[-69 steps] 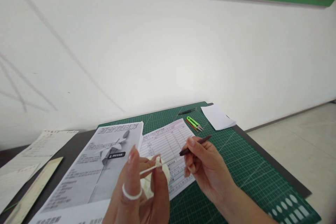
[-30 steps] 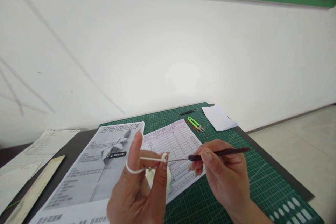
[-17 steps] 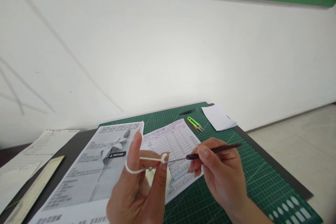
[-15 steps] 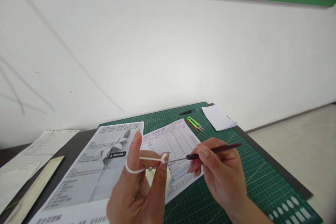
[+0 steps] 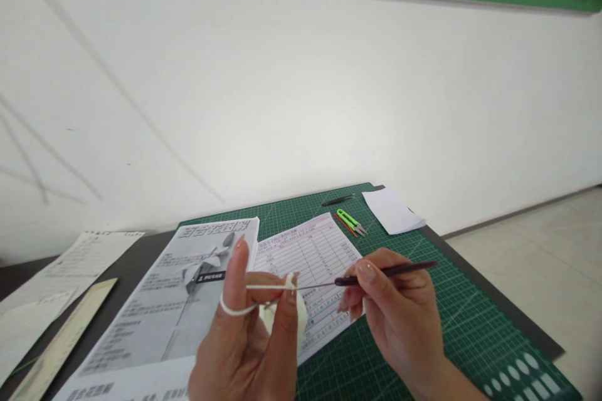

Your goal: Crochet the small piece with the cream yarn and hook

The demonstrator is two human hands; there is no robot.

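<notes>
My left hand pinches a small piece of white crochet work between thumb and finger, its index finger raised. White yarn loops around that index finger and runs to the piece. A pale yellowish-white bundle shows behind the left thumb. My right hand grips a crochet hook by its dark handle, pen-like. The hook's thin metal shaft points left, and its tip meets the white piece at the left fingertips.
A green cutting mat lies under a printed form and a flower diagram sheet. Beyond are green snips, a black tool and white paper. A ruler and written sheets lie left.
My left hand and the white piece have shifted slightly left. The hook's handle has moved a little to the right in my right hand's grip, and the yarn stays around the raised finger.
</notes>
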